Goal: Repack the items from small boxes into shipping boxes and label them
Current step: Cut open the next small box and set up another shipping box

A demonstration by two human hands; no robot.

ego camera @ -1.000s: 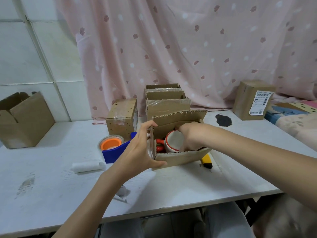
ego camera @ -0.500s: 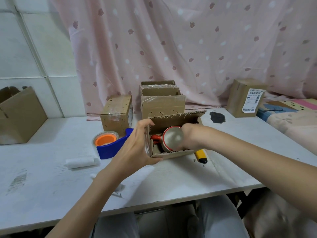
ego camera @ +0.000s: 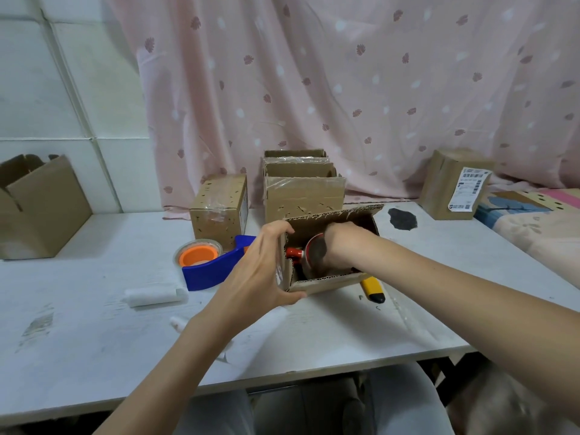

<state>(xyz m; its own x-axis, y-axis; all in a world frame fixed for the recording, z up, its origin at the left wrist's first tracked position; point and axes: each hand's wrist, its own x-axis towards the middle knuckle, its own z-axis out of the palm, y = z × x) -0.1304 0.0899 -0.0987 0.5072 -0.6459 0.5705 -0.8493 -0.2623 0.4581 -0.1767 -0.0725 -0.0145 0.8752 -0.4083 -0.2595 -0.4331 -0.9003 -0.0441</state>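
My left hand point(ego camera: 260, 271) grips the open brown cardboard box point(ego camera: 326, 282); my right hand point(ego camera: 337, 243) is inside, grip hidden. The red-handled ceramic mug point(ego camera: 309, 255) looks breakable, so I'd take its body.

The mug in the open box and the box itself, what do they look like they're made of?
Mug: probably glazed ceramic or enamel, given its glossy red handle and rim; the blur leaves it open. Open box: plain brown corrugated cardboard, matte, with fluting visible along its cut edges.

Home packing corner: curtain point(ego camera: 345, 89), cartons point(ego camera: 301, 196)
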